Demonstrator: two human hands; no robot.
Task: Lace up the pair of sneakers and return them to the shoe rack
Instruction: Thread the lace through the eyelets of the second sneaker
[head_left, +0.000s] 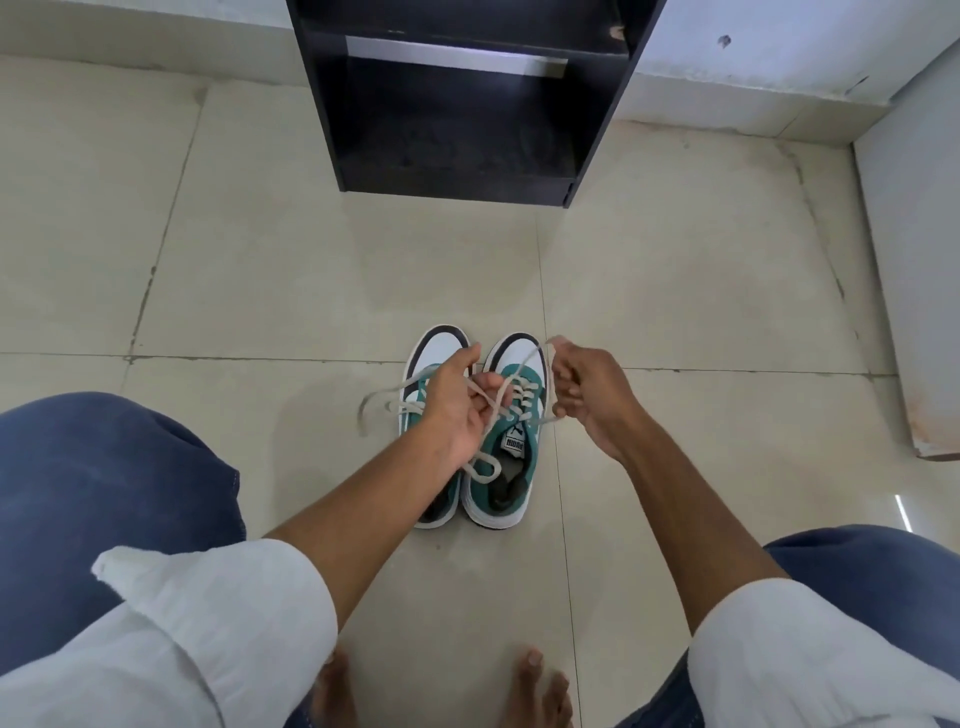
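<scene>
Tying the lace on the right-hand sneaker

Both sneakers (493, 457) stand side by side on the floor (260, 286), well short of the shoe rack (457, 130). The left hand (457, 410) and right hand (587, 395) each close on a lace (524, 364) end; the knot stage is apparently early. Pull both ends evenly, keeping tension low over the eyelets.

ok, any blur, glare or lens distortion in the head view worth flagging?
Head view: wide-angle bowing at the shoe rack and floor joints; motion blur on the lace left of the left hand; soft glare on the rack's metal strip; diffuse light, faint shadows around the sneakers.
</scene>
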